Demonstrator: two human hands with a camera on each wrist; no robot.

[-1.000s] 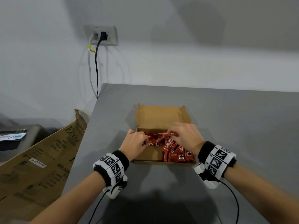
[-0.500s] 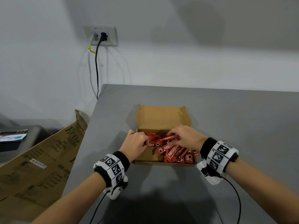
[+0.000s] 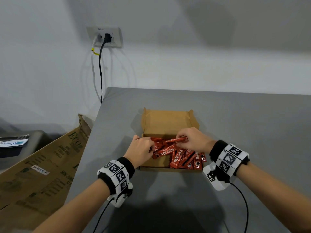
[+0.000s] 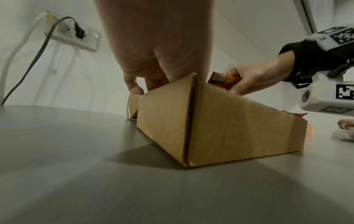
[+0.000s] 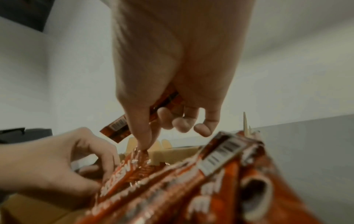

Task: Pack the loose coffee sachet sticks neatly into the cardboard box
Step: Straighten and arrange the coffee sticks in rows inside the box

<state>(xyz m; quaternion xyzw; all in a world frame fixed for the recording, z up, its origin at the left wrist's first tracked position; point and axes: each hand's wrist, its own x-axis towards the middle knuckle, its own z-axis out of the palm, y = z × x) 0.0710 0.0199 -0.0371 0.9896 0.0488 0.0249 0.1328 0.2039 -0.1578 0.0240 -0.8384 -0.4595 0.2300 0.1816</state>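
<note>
Two hands over box (image 3: 170, 122), right hand (image 3: 193, 139) pinching sachet (image 3: 175, 140)

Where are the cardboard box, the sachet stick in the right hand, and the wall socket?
cardboard box (image 3: 170, 122): head view, inside of the raised back flap.
sachet stick (image 3: 175, 140): head view, mid-length of the stick that the right hand (image 3: 195, 138) pinches.
wall socket (image 3: 116, 37): head view, bare right part of its plate.

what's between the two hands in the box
Red coffee sachet sticks fill the stretch between left hand and right hand, inside the cardboard box; the head view shows it.
</note>
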